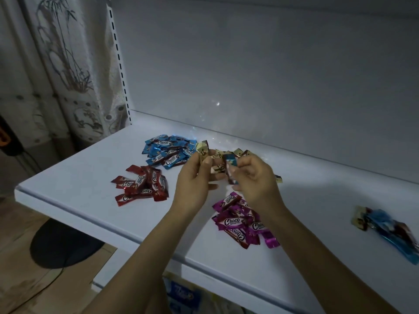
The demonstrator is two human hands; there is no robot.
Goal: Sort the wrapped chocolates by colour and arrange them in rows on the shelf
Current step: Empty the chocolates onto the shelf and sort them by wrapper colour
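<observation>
Head view. The white shelf carries four sorted heaps of wrapped chocolates, none of them set in rows.

- The blue chocolates lie in a loose heap at the rear left, near the back panel.
- The red chocolates lie in front of the blue heap, nearer the front lip and apart from it.
- The magenta chocolates lie at front centre, partly covered by the right forearm.
- The gold chocolates lie at rear centre. Both hands stand in front of this heap and hide most of it, so its count cannot be told.
- A small mixed cluster of gold, blue and dark wrappers lies well apart at the far right. It is blurred.

The left hand is raised over the shelf and pinches a gold-wrapped chocolate between thumb and fingers. The right hand, just beside it, has its fingers curled round a blue-wrapped chocolate.

Surroundings:

- A slotted upright stands at the shelf's left rear corner.
- A curtain with a bamboo print hangs beyond the upright.
- A dark round base sits on the floor below the shelf's left end.
- Packaged goods show dimly on a lower level under the front lip.

Lighting is low.
</observation>
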